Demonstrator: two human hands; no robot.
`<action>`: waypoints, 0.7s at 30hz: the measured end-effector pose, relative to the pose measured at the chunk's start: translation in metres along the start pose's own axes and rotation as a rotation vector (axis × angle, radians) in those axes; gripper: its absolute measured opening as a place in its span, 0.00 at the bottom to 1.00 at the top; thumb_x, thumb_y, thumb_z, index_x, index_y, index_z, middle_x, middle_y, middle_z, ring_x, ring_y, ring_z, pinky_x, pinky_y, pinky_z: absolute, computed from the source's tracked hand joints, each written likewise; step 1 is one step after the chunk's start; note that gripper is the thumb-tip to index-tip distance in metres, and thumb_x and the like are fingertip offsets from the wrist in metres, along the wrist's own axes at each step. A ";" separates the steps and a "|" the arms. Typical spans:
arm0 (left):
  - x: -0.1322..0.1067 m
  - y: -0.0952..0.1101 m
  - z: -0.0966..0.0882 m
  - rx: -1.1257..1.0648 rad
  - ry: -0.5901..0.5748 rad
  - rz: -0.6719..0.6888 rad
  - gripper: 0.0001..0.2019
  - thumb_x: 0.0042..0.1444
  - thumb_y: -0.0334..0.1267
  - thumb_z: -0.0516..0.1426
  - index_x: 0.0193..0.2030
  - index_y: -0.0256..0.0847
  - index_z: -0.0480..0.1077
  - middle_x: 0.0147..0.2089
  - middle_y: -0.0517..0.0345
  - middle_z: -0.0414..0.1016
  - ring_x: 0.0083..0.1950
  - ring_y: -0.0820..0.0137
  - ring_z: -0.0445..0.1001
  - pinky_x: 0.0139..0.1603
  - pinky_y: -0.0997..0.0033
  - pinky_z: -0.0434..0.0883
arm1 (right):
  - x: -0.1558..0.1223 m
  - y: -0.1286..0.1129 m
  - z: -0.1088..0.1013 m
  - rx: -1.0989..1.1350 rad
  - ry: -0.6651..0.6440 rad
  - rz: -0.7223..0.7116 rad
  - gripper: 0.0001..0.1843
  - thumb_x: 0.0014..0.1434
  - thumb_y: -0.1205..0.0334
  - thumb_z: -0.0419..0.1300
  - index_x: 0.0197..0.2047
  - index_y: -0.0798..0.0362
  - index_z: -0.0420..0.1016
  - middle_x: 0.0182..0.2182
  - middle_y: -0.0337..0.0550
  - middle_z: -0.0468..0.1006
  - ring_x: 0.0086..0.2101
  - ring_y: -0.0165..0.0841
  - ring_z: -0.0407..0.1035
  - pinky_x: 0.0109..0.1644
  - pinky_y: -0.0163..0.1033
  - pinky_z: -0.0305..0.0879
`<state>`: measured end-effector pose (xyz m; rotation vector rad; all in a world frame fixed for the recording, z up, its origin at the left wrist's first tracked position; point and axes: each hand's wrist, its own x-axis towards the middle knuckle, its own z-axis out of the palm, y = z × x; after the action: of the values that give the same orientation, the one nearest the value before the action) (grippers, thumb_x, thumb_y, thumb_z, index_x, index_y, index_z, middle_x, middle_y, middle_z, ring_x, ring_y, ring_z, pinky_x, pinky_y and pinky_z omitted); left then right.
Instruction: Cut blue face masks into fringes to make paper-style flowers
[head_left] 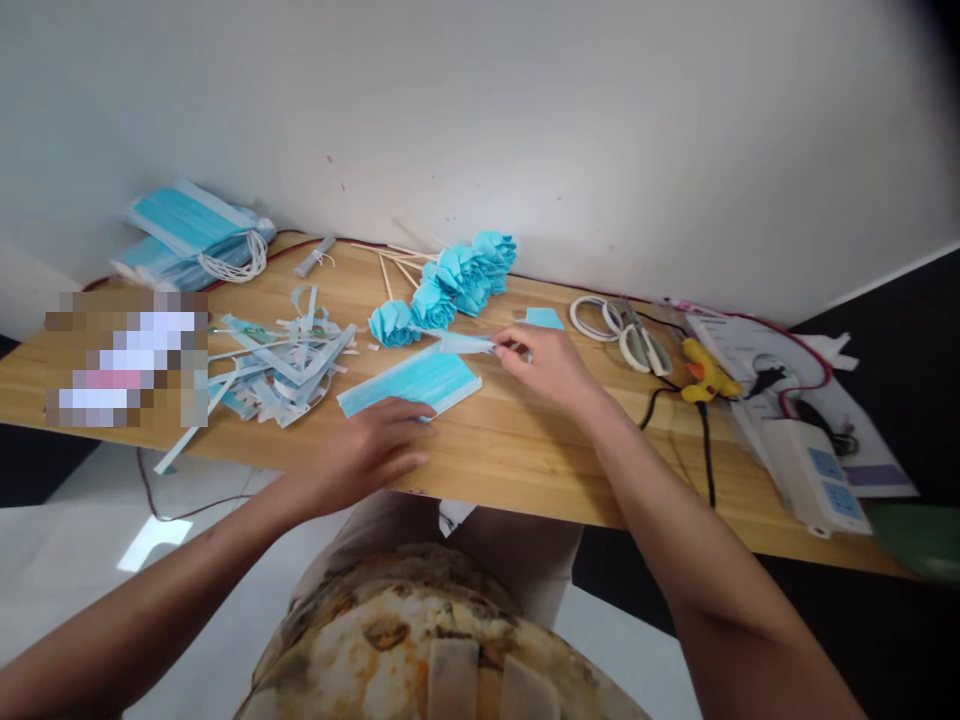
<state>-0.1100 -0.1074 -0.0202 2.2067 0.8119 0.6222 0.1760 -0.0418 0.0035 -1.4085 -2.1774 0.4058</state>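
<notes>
A blue face mask sheet (412, 383) lies flat on the wooden table in front of me, with no ear loops visible. My left hand (379, 440) rests at its lower edge, fingers stretched out and apart over the border. Just beyond the sheet's upper right corner, my right hand (544, 362) is closed in a pinch on a pale, thin strip (466, 343) that points left. Behind it lie several blue paper-like flowers (457, 280) on wooden sticks. A small blue piece (544, 318) sits beyond my right hand.
Left of the sheet is a heap of cut pale strips (292, 360). Stacked masks (191, 220) with white loops lie at the back left. To the right are white tape rolls (596, 317), scissors (641, 340), a yellow glue gun (705, 372) and a power strip (814, 475) with cables.
</notes>
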 end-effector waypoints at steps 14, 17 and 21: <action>0.104 0.018 -0.019 -1.194 0.243 -0.485 0.24 0.48 0.35 0.68 0.54 0.38 0.72 0.44 0.49 0.83 0.36 0.64 0.80 0.41 0.62 0.78 | -0.010 -0.015 -0.024 0.384 0.291 -0.065 0.24 0.65 0.48 0.59 0.63 0.37 0.71 0.65 0.42 0.71 0.64 0.44 0.63 0.67 0.57 0.60; 0.118 0.020 -0.016 -1.175 0.338 -0.384 0.20 0.47 0.34 0.68 0.49 0.38 0.73 0.42 0.53 0.83 0.36 0.65 0.80 0.41 0.64 0.77 | -0.004 -0.008 -0.023 0.792 0.289 0.162 0.31 0.64 0.39 0.57 0.67 0.37 0.65 0.62 0.45 0.73 0.59 0.42 0.69 0.60 0.52 0.69; 0.137 0.023 -0.010 -1.096 0.408 -0.283 0.18 0.47 0.36 0.68 0.46 0.36 0.74 0.42 0.53 0.83 0.42 0.62 0.81 0.46 0.62 0.77 | 0.010 -0.008 -0.017 0.998 0.193 0.266 0.24 0.57 0.41 0.64 0.51 0.46 0.78 0.44 0.42 0.82 0.41 0.35 0.75 0.46 0.42 0.72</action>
<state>-0.0128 -0.0201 0.0293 0.9693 0.7009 1.0621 0.1758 -0.0362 0.0239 -1.0602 -1.2767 1.1874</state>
